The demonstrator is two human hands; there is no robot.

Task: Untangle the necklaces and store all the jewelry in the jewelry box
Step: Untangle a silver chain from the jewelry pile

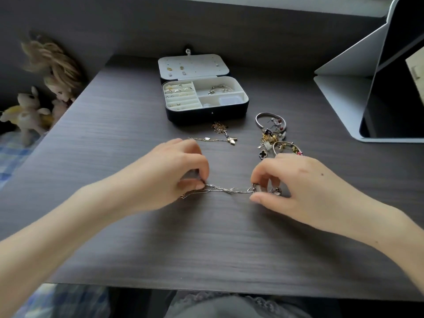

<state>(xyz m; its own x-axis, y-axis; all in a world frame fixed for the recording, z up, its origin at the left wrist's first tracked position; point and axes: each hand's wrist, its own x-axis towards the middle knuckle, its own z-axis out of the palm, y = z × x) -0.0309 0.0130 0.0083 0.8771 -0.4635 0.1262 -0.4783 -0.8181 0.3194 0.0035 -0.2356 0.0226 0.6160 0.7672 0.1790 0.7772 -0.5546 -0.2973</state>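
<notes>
Your left hand (174, 177) pinches one end of the silver chains (226, 190) between thumb and curled fingertips. Your right hand (298, 187) pinches the other end the same way, with a small dark charm (276, 191) showing beside its thumb. The strands run nearly straight between the two hands, several thin lines close together, low over the table (137, 237). Whether they touch the wood cannot be told.

The jewelry box (206, 115) stands open beyond the hands, lid laid back.
- Slotted left compartment: rings.
- Rear right compartment: a silver bangle (219, 89).
- Front right compartment: a small clear case (230, 101).

Just in front of the box lies a gold necklace (215, 140) with a leaf-shaped pendant. To its right, near your right hand, sits a heap of bracelets and charms (271, 136).

A tablet (394, 99) stands in a folding stand at far right. A doll (59, 76) and a plush toy (27, 111) lie off the table's left edge.
</notes>
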